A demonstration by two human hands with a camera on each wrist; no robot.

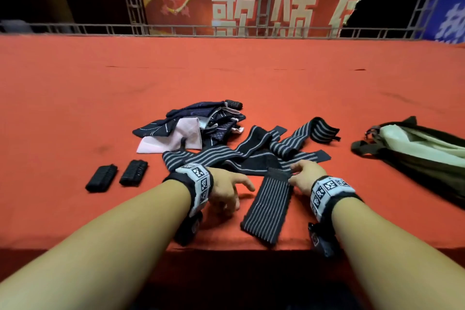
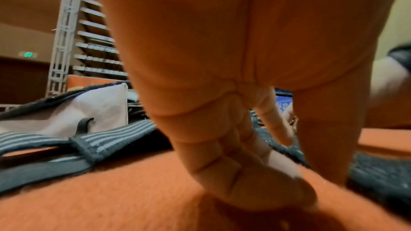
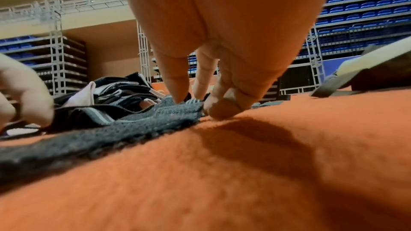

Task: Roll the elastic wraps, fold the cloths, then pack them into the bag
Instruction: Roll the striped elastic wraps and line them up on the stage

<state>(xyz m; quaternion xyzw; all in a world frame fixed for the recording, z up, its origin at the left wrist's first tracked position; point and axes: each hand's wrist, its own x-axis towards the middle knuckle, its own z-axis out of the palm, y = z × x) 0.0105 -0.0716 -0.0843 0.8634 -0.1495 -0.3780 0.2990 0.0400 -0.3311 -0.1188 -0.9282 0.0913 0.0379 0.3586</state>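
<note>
A black elastic wrap (image 1: 268,206) with thin grey stripes lies flat in front of me, running from near the table's front edge away from me. My right hand (image 1: 294,173) pinches its far right corner; in the right wrist view the hand (image 3: 195,106) has a fingertip on top of the wrap (image 3: 133,122) and the thumb at its edge. My left hand (image 1: 239,196) holds nothing, its fingertips resting on the red cloth just left of the wrap. More unrolled striped wraps (image 1: 251,151) cross each other beyond my hands. Two rolled black wraps (image 1: 101,178) (image 1: 133,173) sit at the left.
A pile of dark patterned and pale pink cloths (image 1: 191,123) lies behind the wraps, with another small black roll (image 1: 234,104) at its far side. An olive and pale green bag (image 1: 415,148) lies at the right. The red table (image 1: 75,108) ends close to me at the front edge.
</note>
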